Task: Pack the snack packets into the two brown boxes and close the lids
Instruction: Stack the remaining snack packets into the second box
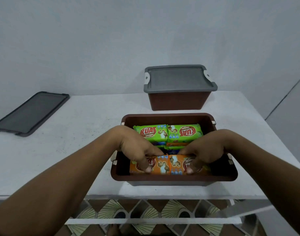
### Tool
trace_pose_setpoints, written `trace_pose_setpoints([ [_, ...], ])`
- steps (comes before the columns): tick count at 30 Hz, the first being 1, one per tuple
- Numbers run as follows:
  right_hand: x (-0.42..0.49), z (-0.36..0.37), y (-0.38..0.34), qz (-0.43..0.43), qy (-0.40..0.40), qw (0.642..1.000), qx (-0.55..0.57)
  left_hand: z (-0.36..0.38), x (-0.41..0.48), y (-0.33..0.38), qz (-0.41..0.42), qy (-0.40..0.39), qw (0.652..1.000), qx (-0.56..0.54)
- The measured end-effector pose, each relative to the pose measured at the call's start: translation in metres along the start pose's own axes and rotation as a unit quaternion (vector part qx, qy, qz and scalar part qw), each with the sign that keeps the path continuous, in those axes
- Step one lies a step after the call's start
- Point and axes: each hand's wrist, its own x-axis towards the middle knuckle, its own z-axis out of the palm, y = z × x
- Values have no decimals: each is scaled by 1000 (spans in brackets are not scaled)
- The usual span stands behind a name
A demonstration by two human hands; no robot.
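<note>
While the far brown box [177,100] sits with its grey lid on, the near brown box [173,177] stands open — green packets [168,132] at its back. Left hand [139,150] and right hand [207,150] each pinch an orange packet [163,165] at its front. The spare lid [29,113] lies well apart on the table [88,120] — that closing remains.

— Boxes?
— Two brown: the open box [163,178], the closed box [178,101].
— Lids?
— Two grey: the fitted lid [176,79], the loose lid [30,113].
— Packets?
— Two green packets [151,133] [185,132] on top, two orange packets [161,165] [177,165] in front. There are slivers of others between, too hidden to count.
— Hands?
— Two: left hand [137,149], right hand [207,150].
</note>
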Motion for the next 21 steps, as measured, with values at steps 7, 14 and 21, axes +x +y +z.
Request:
trace_pose_setpoints([
  [7, 2, -1, -3, 29, -10, 1000, 5, 1, 0, 8, -24, 2, 999, 47],
  [14, -20, -31, -45, 78, 33, 996, 19, -2, -35, -9, 75, 175, 981, -22],
  [21, 24, -76, -135, -7, 337, 933, 123, 2, -93, -86, 156, 416, 887, -128],
])
